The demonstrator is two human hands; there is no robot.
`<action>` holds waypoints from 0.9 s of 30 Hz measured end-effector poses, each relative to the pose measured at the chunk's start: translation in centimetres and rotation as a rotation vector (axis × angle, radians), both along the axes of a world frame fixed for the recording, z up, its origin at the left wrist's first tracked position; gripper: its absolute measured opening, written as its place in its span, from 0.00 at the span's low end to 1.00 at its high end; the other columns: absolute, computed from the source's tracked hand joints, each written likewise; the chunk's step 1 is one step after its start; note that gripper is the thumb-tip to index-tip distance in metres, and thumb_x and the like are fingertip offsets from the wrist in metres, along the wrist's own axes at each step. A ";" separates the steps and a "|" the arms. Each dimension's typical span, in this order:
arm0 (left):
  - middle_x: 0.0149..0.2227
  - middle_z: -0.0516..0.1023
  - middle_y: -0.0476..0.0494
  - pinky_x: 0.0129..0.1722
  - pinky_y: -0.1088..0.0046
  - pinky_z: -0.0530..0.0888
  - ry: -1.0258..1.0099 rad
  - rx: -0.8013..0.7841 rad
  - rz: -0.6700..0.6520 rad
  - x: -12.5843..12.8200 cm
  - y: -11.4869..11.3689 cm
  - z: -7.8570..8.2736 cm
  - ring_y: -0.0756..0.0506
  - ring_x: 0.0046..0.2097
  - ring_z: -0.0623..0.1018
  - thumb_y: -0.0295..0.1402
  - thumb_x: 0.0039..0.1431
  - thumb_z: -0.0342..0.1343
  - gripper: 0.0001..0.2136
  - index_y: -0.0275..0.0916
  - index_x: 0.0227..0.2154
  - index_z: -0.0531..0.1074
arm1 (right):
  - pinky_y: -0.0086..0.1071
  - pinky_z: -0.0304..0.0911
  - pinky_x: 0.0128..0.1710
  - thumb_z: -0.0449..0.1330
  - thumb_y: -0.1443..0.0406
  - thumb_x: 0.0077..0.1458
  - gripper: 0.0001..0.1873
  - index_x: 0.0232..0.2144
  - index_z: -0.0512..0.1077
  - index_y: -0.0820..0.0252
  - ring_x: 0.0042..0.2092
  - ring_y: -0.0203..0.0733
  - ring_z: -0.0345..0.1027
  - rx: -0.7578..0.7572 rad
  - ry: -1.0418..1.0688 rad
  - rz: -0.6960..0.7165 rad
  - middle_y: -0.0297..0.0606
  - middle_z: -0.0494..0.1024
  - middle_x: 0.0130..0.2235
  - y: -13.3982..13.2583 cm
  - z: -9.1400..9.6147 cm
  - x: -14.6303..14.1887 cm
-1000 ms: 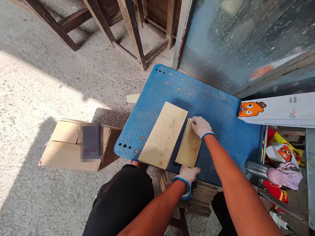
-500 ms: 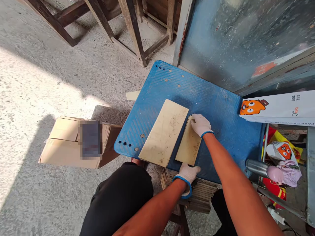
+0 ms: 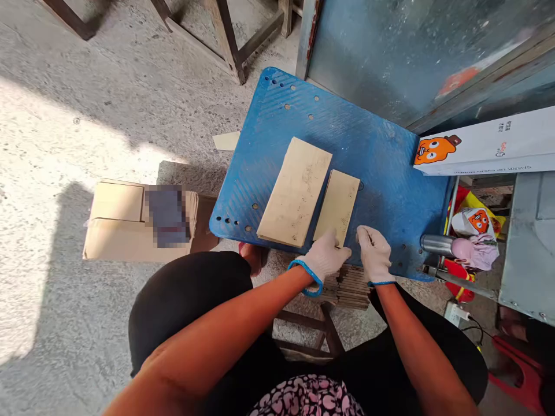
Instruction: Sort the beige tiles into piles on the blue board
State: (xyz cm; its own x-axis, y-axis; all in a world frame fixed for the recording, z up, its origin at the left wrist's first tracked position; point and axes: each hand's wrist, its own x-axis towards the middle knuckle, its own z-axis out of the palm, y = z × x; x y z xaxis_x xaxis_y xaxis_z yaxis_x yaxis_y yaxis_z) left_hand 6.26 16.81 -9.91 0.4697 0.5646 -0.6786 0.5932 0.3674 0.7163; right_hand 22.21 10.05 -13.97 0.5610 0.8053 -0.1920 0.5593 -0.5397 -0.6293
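Two small stacks of thin, pale yellowish rectangular sheets lie side by side on a blue plastic table. The larger stack is on the left, and the narrower stack is just right of it. My left hand, in a white knit glove with a blue cuff, grips the near end of the narrower stack, its index finger on top. To the right, apart from both stacks, is my gloved right hand. Its fingers are curled together, and whatever may be in them cannot be made out.
The blue table has holes near its corners. Below its near edge, many dark-edged pieces are piled on a wooden stool. A cardboard box stands left on the floor. A white printed box and metal flask are right.
My right hand has left the far end of the narrower stack and come back toward me, fingers curled. My left hand stays at its near end. The camera view has shifted.
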 end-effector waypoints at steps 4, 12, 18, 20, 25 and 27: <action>0.41 0.78 0.44 0.36 0.74 0.70 -0.057 0.091 -0.162 -2.7 -0.2 1.6 0.47 0.39 0.77 0.37 0.56 0.56 0.14 0.38 0.44 0.67 | 0.39 0.67 0.46 0.52 0.53 0.63 0.18 0.40 0.77 0.54 0.44 0.45 0.73 -0.169 0.029 0.192 0.41 0.80 0.42 -8.1 1.2 -3.5; 0.51 0.76 0.36 0.45 0.67 0.73 0.061 0.349 -0.564 -4.2 -0.5 3.9 0.38 0.50 0.77 0.39 0.59 0.52 0.19 0.39 0.52 0.66 | 0.34 0.62 0.41 0.51 0.64 0.64 0.17 0.53 0.69 0.55 0.44 0.46 0.71 -0.805 -0.301 0.844 0.42 0.78 0.43 -13.2 3.3 -9.1; 0.51 0.76 0.33 0.47 0.64 0.73 0.049 0.391 -0.670 -3.6 -0.2 4.8 0.36 0.51 0.78 0.39 0.60 0.52 0.21 0.36 0.55 0.65 | 0.38 0.64 0.43 0.50 0.65 0.64 0.22 0.60 0.63 0.59 0.47 0.49 0.70 -0.824 -0.412 0.906 0.49 0.75 0.49 -12.8 2.5 -9.7; 0.51 0.76 0.31 0.48 0.64 0.73 0.054 0.391 -0.696 -3.6 -0.2 5.0 0.35 0.51 0.78 0.38 0.61 0.52 0.21 0.36 0.55 0.66 | 0.38 0.64 0.44 0.50 0.66 0.64 0.24 0.61 0.61 0.60 0.48 0.49 0.70 -0.821 -0.436 0.915 0.50 0.75 0.49 -13.0 2.2 -9.8; 0.49 0.76 0.27 0.47 0.58 0.74 0.096 0.433 -0.798 -3.9 -0.6 5.1 0.31 0.50 0.78 0.30 0.57 0.55 0.19 0.33 0.52 0.68 | 0.38 0.64 0.47 0.49 0.70 0.64 0.23 0.61 0.62 0.63 0.49 0.49 0.69 -0.801 -0.475 0.946 0.51 0.75 0.49 -13.4 1.9 -10.1; 0.48 0.76 0.26 0.46 0.56 0.75 0.116 0.442 -0.852 -4.0 -0.8 5.0 0.30 0.49 0.78 0.28 0.55 0.56 0.20 0.32 0.52 0.69 | 0.38 0.64 0.48 0.50 0.70 0.64 0.23 0.61 0.63 0.64 0.49 0.49 0.69 -0.786 -0.475 0.945 0.51 0.75 0.50 -13.4 2.0 -10.2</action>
